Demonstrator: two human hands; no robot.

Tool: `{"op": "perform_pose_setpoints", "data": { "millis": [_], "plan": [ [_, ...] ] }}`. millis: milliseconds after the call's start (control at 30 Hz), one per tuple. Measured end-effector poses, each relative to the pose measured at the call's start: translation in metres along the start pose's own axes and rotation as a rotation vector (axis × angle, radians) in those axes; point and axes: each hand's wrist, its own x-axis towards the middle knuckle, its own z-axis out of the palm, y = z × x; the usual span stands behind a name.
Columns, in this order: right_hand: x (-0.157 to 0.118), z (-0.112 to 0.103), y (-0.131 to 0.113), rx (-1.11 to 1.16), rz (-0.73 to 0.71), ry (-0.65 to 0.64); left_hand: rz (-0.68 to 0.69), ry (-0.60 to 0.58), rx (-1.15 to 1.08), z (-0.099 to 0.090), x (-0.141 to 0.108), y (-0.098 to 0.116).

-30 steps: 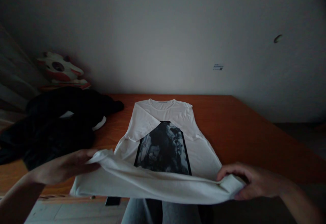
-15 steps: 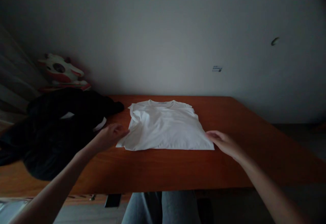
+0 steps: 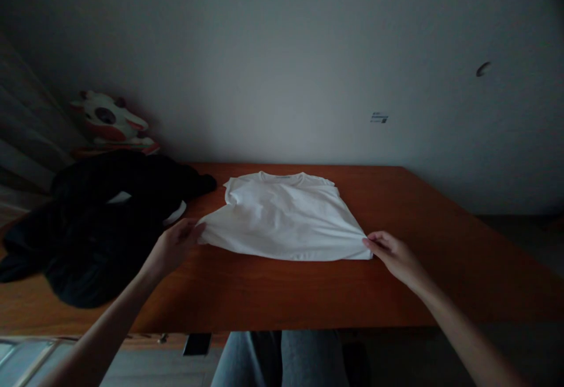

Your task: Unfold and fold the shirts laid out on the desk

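The wooden table (image 3: 423, 228) is stretching out before the wall, and a heap of black cloth (image 3: 101, 240) is lying on its left, apart from the work. The white shirt (image 3: 286, 216) is resting between the two hands at the middle of the table, well in from the near edge. From where I'm standing, the main doubling looks done: the lower part is lying over the upper, no print is showing on top, and the neckline (image 3: 282, 178) is pointing toward the wall. What seems to be left is the smoothing, since soft creases are running across the middle and the left side is flaring out unevenly.

Both hands are working at the near corners. The left hand (image 3: 174, 245) is pinching the left corner between thumb and fingers, pulling it outward; whether that corner is touching the wood I can't quite tell. The right hand (image 3: 390, 252) is pinching the cloth just by the right corner, which is lying flat.

Compared with a second ago, the shirt is sitting shorter on the table, and its dark print is no longer showing. Against the half-second-old view, the left corner is spreading wider, and the left hand is reaching farther out with it.
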Motion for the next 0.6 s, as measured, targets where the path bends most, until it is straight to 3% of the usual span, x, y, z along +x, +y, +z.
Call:
{"op": "perform_pose_setpoints", "data": {
  "millis": [167, 233, 333, 467, 600],
  "plan": [
    [-0.012, -0.003, -0.007, 0.101, -0.010, 0.083, -0.023, 0.089, -0.275, -0.013, -0.010, -0.009],
    [-0.014, -0.004, -0.009, 0.147, 0.020, 0.105, -0.016, 0.080, -0.230, -0.017, -0.013, -0.011],
    [-0.018, -0.008, -0.012, 0.140, 0.034, 0.076, -0.006, -0.047, -0.072, -0.022, -0.018, -0.011],
    [-0.027, -0.017, -0.013, 0.068, 0.041, -0.107, -0.015, -0.171, 0.036, -0.036, -0.028, -0.009],
    [-0.041, -0.036, -0.014, -0.051, 0.094, -0.466, -0.057, -0.317, 0.090, -0.059, -0.042, -0.011]
  ]
}}
